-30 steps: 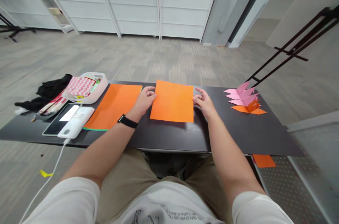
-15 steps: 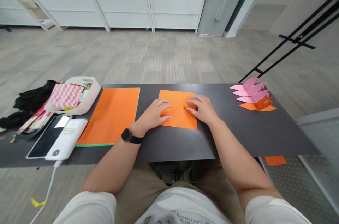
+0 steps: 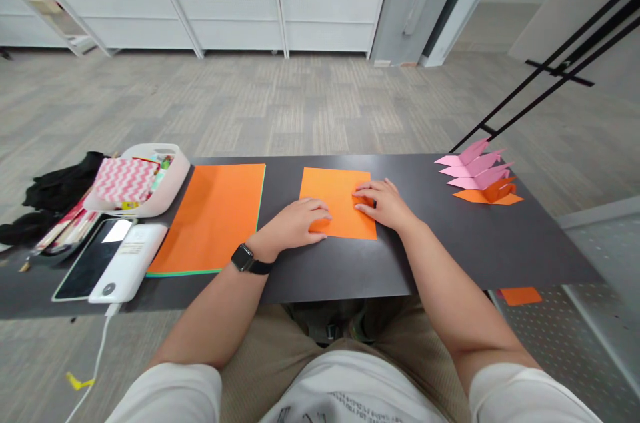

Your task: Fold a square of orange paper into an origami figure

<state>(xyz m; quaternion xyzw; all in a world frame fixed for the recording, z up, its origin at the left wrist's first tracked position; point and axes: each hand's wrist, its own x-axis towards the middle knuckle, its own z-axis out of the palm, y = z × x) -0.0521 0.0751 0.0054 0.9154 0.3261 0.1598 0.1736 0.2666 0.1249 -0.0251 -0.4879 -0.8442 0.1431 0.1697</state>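
Left hand (image 3: 295, 223) and right hand (image 3: 385, 204) pressed the orange sheet (image 3: 334, 196) at centre frame, fingers flat, grasping nothing — uneven pressure could skid it askew.

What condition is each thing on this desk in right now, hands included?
orange sheet, lying flat, pressed by both hands
left hand, open, resting on the sheet's edge
right hand, open, flat on the sheet
paper stack, flat, untouched
phone, screen dark
power bank, cable plugged in
folded paper shapes, piled, overlapping
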